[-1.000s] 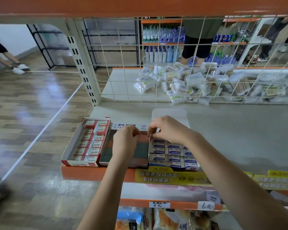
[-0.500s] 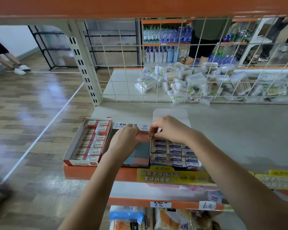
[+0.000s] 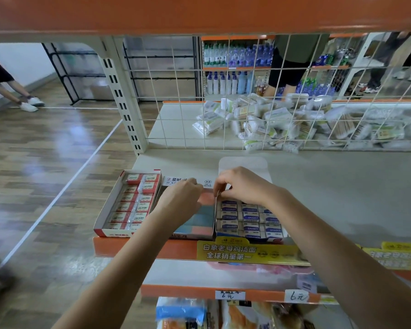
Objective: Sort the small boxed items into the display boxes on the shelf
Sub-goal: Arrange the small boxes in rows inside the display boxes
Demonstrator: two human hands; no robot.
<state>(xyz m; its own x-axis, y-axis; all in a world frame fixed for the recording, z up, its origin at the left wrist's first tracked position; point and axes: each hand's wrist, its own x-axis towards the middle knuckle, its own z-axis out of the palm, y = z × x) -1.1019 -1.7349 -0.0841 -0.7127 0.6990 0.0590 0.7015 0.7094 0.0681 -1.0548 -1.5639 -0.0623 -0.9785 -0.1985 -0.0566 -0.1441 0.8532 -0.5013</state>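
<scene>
Now both hands work at the middle cardboard display box on the grey shelf.
Left hand rests curled, its grip unclear; right hand pinches the blue-labelled eraser box's edge.

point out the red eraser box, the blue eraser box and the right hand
red eraser box [image 3: 109,210], head view, its left wall
blue eraser box [image 3: 248,234], head view, its front wall
right hand [image 3: 243,185], head view, back of the hand

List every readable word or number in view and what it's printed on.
"ERASER": blue-labelled boxes in the right display box.
"2B": red-labelled boxes in the left display box.
"6元": handwritten price tag on the lower shelf rail.
"全球销量第一": yellow shelf strip.
Middle box's flap print: mostly hidden, too small.
</scene>
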